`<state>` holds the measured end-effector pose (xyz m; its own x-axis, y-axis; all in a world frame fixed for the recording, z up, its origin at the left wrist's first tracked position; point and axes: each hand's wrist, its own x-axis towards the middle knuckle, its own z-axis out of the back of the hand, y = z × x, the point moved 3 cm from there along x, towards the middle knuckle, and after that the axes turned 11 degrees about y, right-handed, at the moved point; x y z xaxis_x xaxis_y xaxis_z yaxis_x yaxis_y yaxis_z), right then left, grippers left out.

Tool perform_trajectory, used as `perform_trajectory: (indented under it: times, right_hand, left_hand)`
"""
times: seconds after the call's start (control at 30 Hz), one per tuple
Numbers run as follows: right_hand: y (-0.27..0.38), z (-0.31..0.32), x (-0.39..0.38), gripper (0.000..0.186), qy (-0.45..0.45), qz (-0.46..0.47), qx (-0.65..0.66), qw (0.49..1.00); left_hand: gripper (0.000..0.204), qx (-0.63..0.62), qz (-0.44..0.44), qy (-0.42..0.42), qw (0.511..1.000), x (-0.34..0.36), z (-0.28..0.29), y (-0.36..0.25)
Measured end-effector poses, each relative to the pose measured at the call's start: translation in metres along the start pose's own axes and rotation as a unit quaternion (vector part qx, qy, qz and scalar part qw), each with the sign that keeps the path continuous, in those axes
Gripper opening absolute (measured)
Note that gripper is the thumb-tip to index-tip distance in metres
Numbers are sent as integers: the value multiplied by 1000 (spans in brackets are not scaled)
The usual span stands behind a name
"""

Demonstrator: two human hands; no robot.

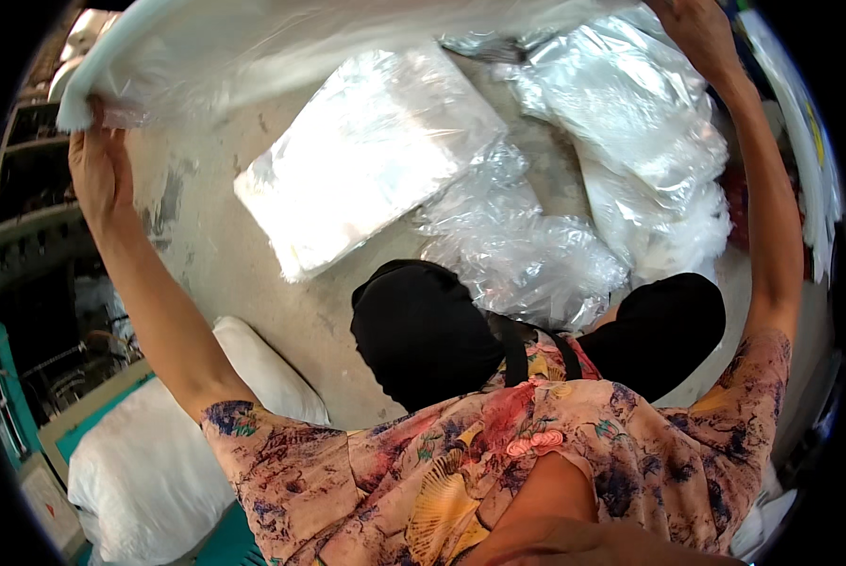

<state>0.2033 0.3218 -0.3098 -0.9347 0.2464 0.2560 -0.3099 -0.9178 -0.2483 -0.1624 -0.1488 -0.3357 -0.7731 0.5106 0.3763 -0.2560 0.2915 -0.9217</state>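
My left hand (97, 165) is raised at the upper left and grips one end of a long white plastic-wrapped bundle (281, 38) that stretches across the top of the view. My right hand (696, 33) is raised at the upper right and holds the other end. Below the bundle, on the concrete floor (225, 255), lies a flat stack of white sheets in clear plastic (366, 156). My knees in black trousers (423, 330) sit beneath it.
Crumpled clear plastic bags (527, 255) and more wrapped white packs (649, 160) lie on the floor to the right. A white stuffed sack (149, 462) rests at the lower left beside a teal frame (8, 406). Dark shelving stands at the far left.
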Motion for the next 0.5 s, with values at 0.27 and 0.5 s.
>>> perform_trajectory:
  times: [0.27,0.5]
  right_hand:
    - [90,-156,-13,66,111,123,242,956]
    - [161,-193,-17,41,162,222,157,949]
  left_hand:
    - [40,455,47,172,872,-200,4,111]
    - [29,521,162,180,818,-283,22,200]
